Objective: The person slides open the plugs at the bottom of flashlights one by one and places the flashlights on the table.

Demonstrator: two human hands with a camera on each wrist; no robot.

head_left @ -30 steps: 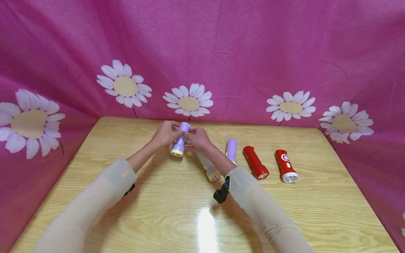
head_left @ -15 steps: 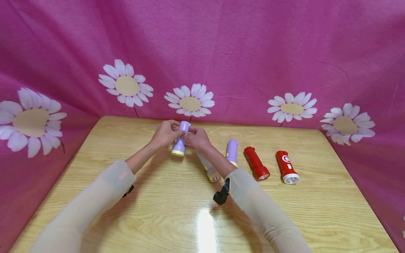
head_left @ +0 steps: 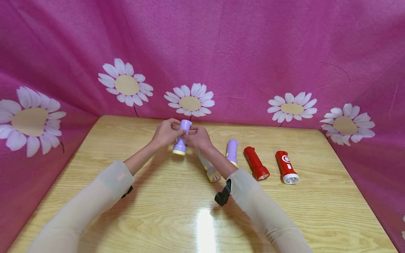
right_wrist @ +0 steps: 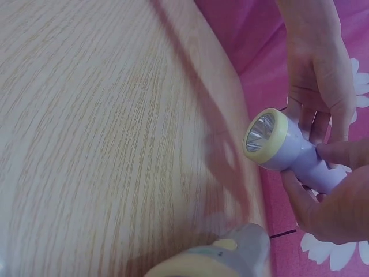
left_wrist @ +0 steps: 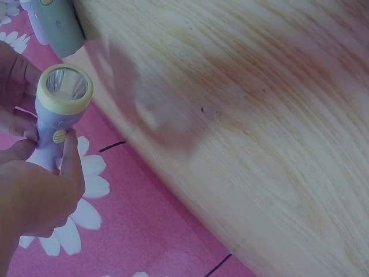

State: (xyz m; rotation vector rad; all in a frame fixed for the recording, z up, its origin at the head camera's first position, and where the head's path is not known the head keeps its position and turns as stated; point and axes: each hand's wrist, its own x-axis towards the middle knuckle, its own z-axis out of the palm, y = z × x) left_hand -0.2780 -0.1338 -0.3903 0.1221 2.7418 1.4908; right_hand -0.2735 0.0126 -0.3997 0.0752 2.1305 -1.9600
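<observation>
Over the back of the table, both hands hold a purple flashlight (head_left: 180,147) with a pale yellow rim, its lens end tilted down and toward me. My left hand (head_left: 164,133) grips the barrel from the left, a finger beside the yellow switch (left_wrist: 60,136) in the left wrist view. From the right, my right hand (head_left: 199,138) pinches the same barrel between thumb and fingers. Partly hidden under the right forearm lies a grey flashlight (head_left: 211,170) with a yellowish head. A second purple flashlight (head_left: 232,149) lies just beyond that forearm.
Farther right on the wooden table (head_left: 152,211) lie a plain red flashlight (head_left: 256,163) and a red one with a white rim (head_left: 286,166). A pink cloth (head_left: 240,56) with white flowers hangs behind the table's back edge and along its sides.
The held purple flashlight has risen slightly and tipped, so its lens now barely shows in the head view. Both hands keep their hold; the flashlights on the table lie unmoved.
</observation>
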